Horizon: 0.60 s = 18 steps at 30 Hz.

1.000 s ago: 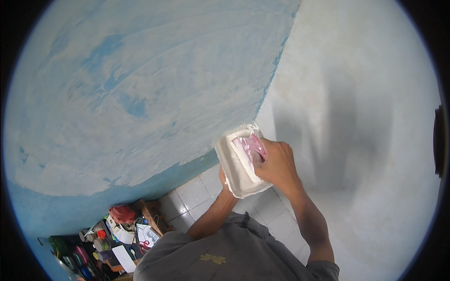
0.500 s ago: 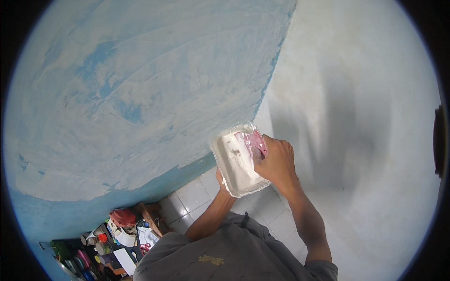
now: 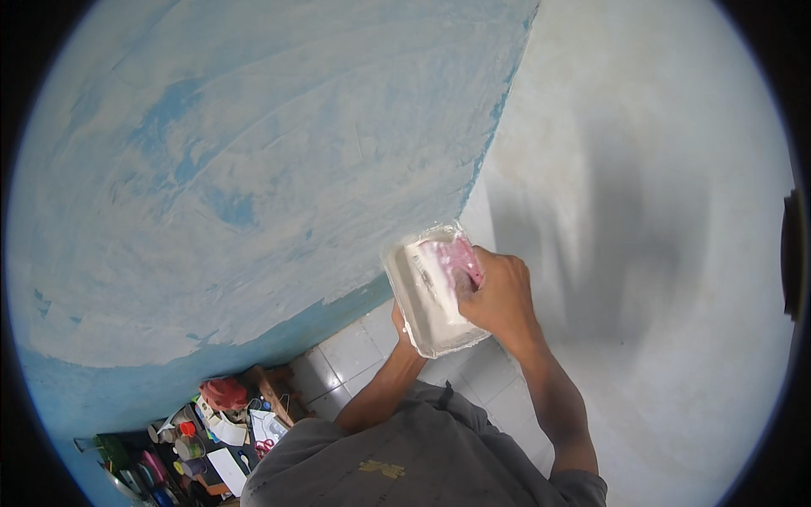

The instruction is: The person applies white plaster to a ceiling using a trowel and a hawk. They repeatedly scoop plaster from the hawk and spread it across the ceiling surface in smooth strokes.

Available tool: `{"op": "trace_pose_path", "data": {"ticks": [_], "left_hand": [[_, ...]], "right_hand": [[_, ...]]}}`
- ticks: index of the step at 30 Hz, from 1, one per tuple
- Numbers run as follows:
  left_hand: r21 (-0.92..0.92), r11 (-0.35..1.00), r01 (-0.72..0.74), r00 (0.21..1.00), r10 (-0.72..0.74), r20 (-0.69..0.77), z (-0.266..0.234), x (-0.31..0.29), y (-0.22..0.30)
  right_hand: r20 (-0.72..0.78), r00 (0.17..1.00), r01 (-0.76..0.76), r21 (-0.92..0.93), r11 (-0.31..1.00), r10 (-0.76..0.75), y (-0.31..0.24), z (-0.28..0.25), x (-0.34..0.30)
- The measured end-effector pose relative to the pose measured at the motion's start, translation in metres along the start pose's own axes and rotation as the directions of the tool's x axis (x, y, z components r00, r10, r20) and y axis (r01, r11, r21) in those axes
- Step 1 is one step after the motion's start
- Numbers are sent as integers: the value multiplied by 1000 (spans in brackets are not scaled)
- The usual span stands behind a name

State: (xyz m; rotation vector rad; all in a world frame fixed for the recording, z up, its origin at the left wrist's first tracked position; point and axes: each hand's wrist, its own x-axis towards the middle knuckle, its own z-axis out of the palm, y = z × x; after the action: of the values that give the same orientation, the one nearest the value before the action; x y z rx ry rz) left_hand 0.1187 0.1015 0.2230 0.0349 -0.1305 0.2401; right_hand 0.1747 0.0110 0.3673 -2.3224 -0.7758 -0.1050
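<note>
A clear rectangular plastic tub (image 3: 400,297) smeared with white wall putty is held in front of my body. My left hand (image 3: 400,324) supports it from beneath and its left side, most of the fingers hidden by the tub. Closed round a pink putty scraper (image 3: 457,256), my right hand (image 3: 498,293) keeps the tool inside the tub. The scraper's lower edge is coated in white putty (image 3: 433,286), which also lies along the tub's bottom.
On the left, a blue wall (image 3: 253,177) carries a patchy white coat. A pale wall (image 3: 642,253) with shadows meets it at a corner. Below are white floor tiles (image 3: 346,353). A cluttered table at lower left holds scissors (image 3: 263,448), a red cloth-like item (image 3: 223,393) and jars.
The right hand and scraper have shifted very slightly within the tub. The tub and left hand have barely moved.
</note>
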Motion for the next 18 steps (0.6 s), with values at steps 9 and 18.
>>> {"op": "trace_pose_path", "data": {"ticks": [9, 18], "left_hand": [[-34, 999, 15, 999, -13, 50, -5, 0, 1], [153, 988, 1, 1000, 4, -30, -4, 5, 3]], "right_hand": [[48, 999, 15, -38, 999, -13, -3, 7, 2], [-23, 999, -48, -71, 996, 46, 0, 7, 4]]}}
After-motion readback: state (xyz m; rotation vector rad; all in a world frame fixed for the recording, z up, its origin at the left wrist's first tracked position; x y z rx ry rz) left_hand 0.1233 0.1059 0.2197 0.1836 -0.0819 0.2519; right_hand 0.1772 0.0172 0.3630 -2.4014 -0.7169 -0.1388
